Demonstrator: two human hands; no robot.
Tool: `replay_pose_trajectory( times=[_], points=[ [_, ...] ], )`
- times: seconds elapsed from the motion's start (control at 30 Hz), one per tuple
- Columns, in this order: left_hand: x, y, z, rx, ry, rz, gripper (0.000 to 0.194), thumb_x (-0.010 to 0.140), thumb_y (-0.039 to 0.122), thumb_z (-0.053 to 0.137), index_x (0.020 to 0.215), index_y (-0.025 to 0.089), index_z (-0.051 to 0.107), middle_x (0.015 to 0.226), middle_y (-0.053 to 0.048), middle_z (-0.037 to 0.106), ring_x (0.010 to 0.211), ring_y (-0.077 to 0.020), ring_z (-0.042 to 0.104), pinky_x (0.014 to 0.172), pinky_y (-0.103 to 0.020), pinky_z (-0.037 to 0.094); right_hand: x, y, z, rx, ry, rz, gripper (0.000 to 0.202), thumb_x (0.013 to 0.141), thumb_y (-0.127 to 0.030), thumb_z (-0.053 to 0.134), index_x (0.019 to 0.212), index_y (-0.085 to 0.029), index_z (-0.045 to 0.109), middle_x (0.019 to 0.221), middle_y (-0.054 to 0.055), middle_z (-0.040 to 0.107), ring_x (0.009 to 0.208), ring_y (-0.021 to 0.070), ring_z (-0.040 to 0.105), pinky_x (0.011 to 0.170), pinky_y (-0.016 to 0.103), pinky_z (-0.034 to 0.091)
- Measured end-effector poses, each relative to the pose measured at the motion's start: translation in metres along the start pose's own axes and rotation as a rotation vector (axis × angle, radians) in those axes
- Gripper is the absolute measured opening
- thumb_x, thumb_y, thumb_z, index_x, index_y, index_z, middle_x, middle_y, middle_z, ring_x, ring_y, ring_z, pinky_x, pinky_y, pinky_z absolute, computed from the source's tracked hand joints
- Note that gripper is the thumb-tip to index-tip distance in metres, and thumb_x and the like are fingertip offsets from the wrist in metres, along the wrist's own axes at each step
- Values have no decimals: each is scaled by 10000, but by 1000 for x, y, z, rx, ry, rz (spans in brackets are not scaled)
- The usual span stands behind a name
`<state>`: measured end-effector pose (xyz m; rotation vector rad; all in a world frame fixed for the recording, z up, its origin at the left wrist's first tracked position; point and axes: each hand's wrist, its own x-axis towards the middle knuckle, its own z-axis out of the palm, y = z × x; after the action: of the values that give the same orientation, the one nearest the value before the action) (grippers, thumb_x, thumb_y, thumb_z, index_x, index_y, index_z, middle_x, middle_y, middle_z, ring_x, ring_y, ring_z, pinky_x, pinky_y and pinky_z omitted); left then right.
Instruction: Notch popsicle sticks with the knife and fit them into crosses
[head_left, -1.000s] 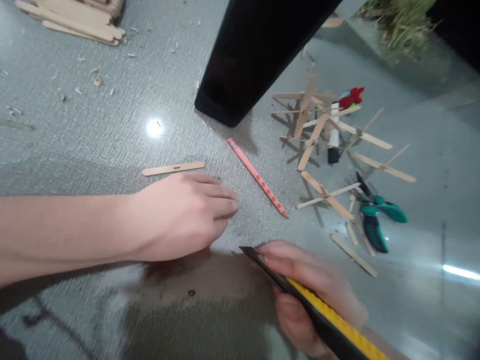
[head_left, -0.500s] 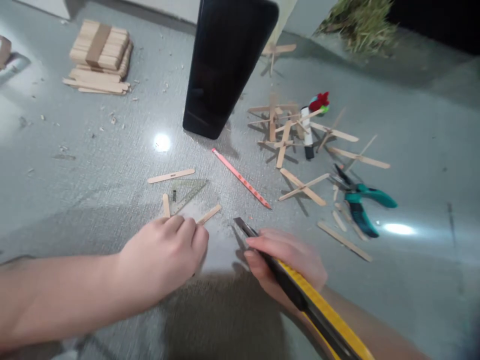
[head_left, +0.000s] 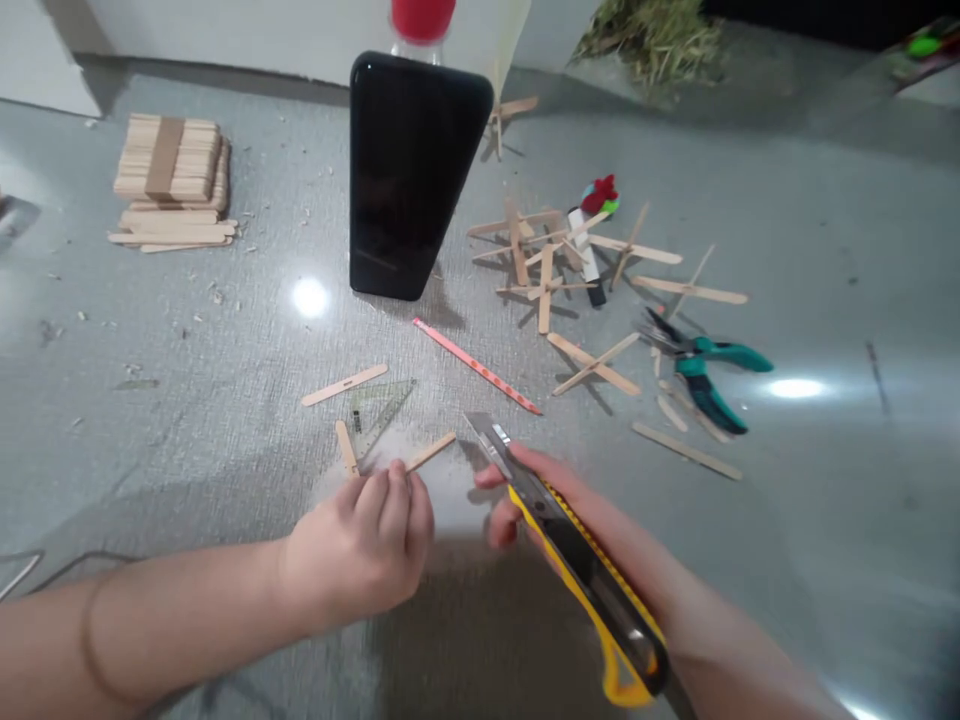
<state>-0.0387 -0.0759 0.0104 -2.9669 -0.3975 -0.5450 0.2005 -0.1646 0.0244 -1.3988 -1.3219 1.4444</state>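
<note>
My left hand [head_left: 367, 535] is closed on a wooden craft stick [head_left: 433, 452], whose tip points up and right out of my fingers. In my right hand [head_left: 551, 500] lies a yellow and black utility knife [head_left: 577, 570], its blade out and directed up and left, clear of the stick. A second craft stick [head_left: 346, 447] sticks out just beyond my left knuckles; its lower end is hidden. A clear set square [head_left: 381, 415] and a slotted craft stick [head_left: 345, 385] lie flat past that hand. The pink pencil [head_left: 476, 365] rests beyond the blade.
A black phone [head_left: 409, 180] stands propped against a red-capped bottle [head_left: 422, 18]. Bundled craft sticks [head_left: 169, 160] are at the far left. To the right are crossed sticks [head_left: 596, 365], green-handled pliers [head_left: 709, 375] and a loose stick [head_left: 686, 450].
My right hand has rolled the knife over, so its side and yellow rear end now show. The camera view has shifted; my left hand keeps its stick.
</note>
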Motion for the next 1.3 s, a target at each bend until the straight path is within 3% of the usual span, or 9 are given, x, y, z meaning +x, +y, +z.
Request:
replay_pose_trajectory(
  times=[0.07, 0.17, 0.33, 0.5, 0.6, 0.7, 0.77, 0.9, 1.3],
  points=[
    [-2, 1, 0, 9, -1, -1, 265, 796, 68, 593, 1026, -3, 702, 922, -212, 738, 743, -240, 709, 599, -328, 620, -15, -1, -3, 34, -40, -40, 521, 1011, -300, 508, 1512, -364, 381, 1191, 89, 733, 813, 198, 775, 792, 345, 649],
    [-2, 3, 0, 22, 1, 21, 256, 809, 67, 577, 1009, -14, 714, 924, -227, 743, 755, -249, 706, 595, -330, 624, -34, 0, -2, 67, -93, -47, 661, 1001, -309, 526, 1563, -427, 200, 1334, 95, 663, 802, 198, 776, 802, 365, 650],
    [-3, 5, 2, 13, 18, 16, 299, 825, 59, 517, 1012, -40, 728, 960, -246, 753, 763, -267, 727, 605, -346, 633, -36, 3, 4, 263, -81, 63, 595, 1035, -343, 404, 1558, -464, 149, 1609, 119, 359, 848, 199, 758, 733, 405, 648],
    [-2, 6, 4, -7, 34, 9, 305, 812, 54, 515, 1001, -84, 712, 931, -258, 753, 734, -292, 744, 576, -361, 630, -31, 2, 12, 339, -13, 205, 646, 943, -571, 515, 1525, -359, 332, 1549, 129, 444, 775, 173, 698, 661, 349, 620],
    [0, 7, 4, -19, 17, 1, 305, 820, 53, 510, 1003, -99, 701, 925, -266, 751, 734, -297, 750, 584, -365, 635, -34, 0, 26, 11, 34, 230, 578, 1011, -387, 444, 1556, -333, 260, 1469, 135, 541, 813, 160, 718, 657, 283, 621],
    [1, 7, 4, -20, 18, -3, 301, 811, 61, 537, 1004, -106, 695, 907, -264, 752, 710, -291, 747, 576, -358, 632, -36, -5, 39, -440, 91, 175, 608, 991, -226, 459, 1558, -298, 251, 1391, 112, 621, 1113, 194, 702, 906, 309, 606],
    [2, 7, 3, -24, 25, 3, 301, 802, 79, 564, 995, -113, 693, 898, -269, 751, 692, -293, 743, 564, -356, 626, -35, -7, 44, -585, 94, 95, 607, 974, -171, 456, 1544, -277, 279, 1389, 99, 628, 1215, 184, 657, 993, 300, 567],
    [2, 6, 3, -41, 37, 9, 314, 780, 87, 589, 992, -121, 691, 905, -284, 746, 696, -306, 747, 553, -350, 619, -32, -6, 47, -659, 42, -2, 607, 960, -110, 416, 1540, -244, 298, 1429, 99, 596, 1280, 154, 611, 1037, 263, 533],
    [2, 6, 4, -72, 14, 17, 334, 769, 108, 601, 1004, -110, 693, 945, -289, 743, 727, -319, 751, 568, -360, 622, -29, -10, 46, -695, 39, -23, 598, 959, -80, 405, 1536, -211, 322, 1427, 82, 592, 1312, 115, 576, 1076, 218, 490]
  ],
)
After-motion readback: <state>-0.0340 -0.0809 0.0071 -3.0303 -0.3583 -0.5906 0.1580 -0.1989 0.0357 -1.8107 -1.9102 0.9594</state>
